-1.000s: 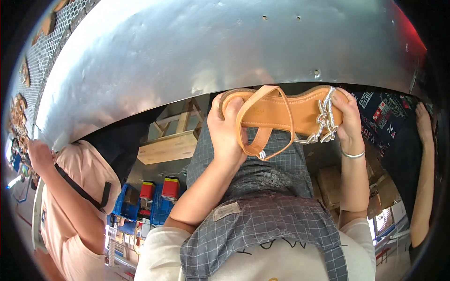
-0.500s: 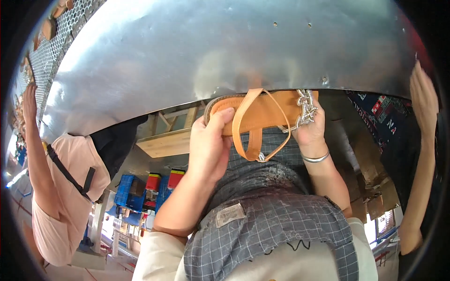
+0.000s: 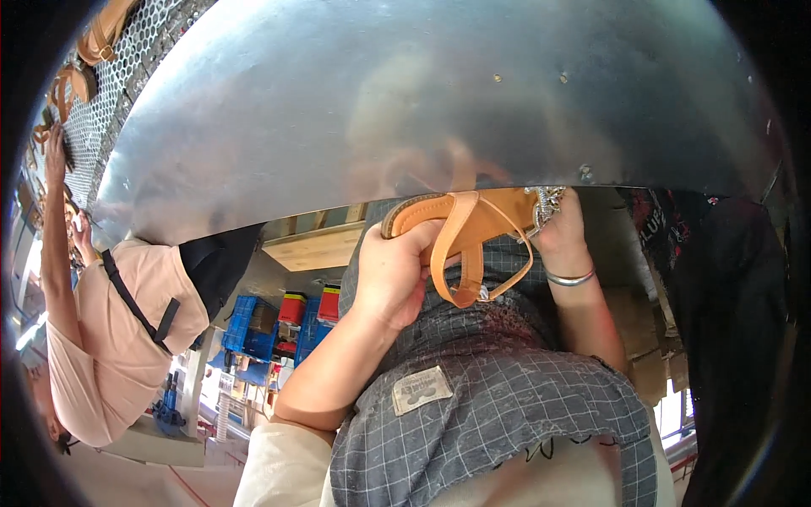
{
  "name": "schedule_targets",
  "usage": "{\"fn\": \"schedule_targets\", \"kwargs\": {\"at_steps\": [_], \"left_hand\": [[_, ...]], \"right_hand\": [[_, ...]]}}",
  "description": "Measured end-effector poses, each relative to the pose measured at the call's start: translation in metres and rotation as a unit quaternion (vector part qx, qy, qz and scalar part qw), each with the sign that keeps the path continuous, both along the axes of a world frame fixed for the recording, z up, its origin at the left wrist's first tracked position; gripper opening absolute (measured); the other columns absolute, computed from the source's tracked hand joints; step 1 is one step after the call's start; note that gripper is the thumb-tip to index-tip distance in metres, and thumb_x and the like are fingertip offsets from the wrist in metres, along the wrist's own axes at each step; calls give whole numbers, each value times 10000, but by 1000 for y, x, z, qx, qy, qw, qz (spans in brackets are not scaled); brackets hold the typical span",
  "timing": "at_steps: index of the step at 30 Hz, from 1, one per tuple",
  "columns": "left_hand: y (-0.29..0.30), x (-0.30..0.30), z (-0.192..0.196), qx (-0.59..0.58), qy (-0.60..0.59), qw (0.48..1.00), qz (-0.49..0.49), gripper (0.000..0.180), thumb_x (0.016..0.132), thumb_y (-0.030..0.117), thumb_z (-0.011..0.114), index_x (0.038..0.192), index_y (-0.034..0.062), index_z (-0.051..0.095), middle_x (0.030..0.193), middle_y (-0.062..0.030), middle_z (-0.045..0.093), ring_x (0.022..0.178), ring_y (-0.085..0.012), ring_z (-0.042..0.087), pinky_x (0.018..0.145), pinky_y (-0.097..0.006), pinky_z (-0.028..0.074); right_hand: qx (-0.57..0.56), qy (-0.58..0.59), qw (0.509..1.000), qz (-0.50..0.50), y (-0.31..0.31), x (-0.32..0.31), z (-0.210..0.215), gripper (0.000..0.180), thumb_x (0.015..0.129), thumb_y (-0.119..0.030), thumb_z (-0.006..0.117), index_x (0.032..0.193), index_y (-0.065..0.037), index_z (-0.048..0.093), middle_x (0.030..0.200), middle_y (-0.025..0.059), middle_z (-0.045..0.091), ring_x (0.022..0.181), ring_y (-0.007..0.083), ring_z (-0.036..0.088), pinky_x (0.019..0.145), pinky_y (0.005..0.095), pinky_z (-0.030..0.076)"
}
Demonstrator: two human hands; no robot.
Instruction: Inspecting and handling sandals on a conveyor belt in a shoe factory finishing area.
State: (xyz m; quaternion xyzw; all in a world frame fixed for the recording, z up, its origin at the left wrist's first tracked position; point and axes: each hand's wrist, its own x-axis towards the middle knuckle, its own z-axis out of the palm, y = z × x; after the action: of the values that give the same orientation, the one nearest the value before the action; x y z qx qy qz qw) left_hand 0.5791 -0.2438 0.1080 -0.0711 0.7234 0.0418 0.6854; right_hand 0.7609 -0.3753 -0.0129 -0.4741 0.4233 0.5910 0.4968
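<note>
sandal at the worktop edge, both hands on it

sandal [image 3: 473, 221], tan with loose straps and a glittery trim at one end, held level right at the near edge of the shiny metal worktop [image 3: 405, 110], sole partly tucked under that edge. left hand [image 3: 393, 275] wrapped around the heel end, fingers curled shut on the sole. right hand [image 3: 562, 237], with a silver bangle at the wrist, closed on the toe end by the sparkly trim; fingertips hidden behind the shoe, so exact pinch unclear. ankle strap and buckle hanging down in a loop over a grey checked apron [image 3: 490, 406]. judged from this: sandal lifted and in hand, being brought up to the worktop, not yet resting flat on it and not let go; straps undone and dangling, so fastening or setting down seemingly left. off to the left, another person in a pink top [image 3: 110, 338] reaching up toward a mesh rack [image 3: 110, 93] carrying more tan sandals. blue crates [image 3: 253, 325] on the floor below.
</note>
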Motion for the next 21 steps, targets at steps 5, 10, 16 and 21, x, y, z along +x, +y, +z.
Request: {"fn": "schedule_targets", "kwargs": {"at_steps": [5, 10, 16, 21], "left_hand": [[3, -6, -7, 0, 1, 999, 36, 205, 828, 27, 600, 1008, -71, 592, 909, -118, 638, 780, -174, 635, 677, -286, 533], [16, -11, -8, -13, -32, 998, 50, 203, 815, 20, 592, 1004, -56, 597, 925, -119, 639, 795, -189, 637, 692, -314, 533], [23, -25, -17, -15, -17, 998, 61, 205, 803, 6, 576, 999, -53, 587, 937, -126, 637, 822, -205, 642, 710, -325, 542], [33, -32, -20, -19, -45, 997, 62, 211, 797, 8, 581, 998, -54, 582, 944, -128, 634, 840, -213, 641, 731, -338, 547]], "right_hand": [[36, 47, 998, -16, 1, 0, -12, 253, 932, -130, 385, 1020, 7, 577, 1015, 133, 630, 941, 269, 617, 862, 422, 509], [9, 21, 1000, -2, 12, 1, -1, 250, 936, -115, 384, 1033, 24, 567, 1040, 154, 618, 959, 277, 607, 881, 422, 502], [68, 77, 995, 10, 17, -12, -21, 251, 940, -121, 382, 1016, 27, 571, 1032, 160, 619, 951, 282, 607, 875, 422, 503], [1, 27, 999, 41, 19, -17, -28, 254, 941, -119, 376, 1005, 26, 574, 1017, 158, 626, 935, 282, 615, 872, 415, 504]]}}
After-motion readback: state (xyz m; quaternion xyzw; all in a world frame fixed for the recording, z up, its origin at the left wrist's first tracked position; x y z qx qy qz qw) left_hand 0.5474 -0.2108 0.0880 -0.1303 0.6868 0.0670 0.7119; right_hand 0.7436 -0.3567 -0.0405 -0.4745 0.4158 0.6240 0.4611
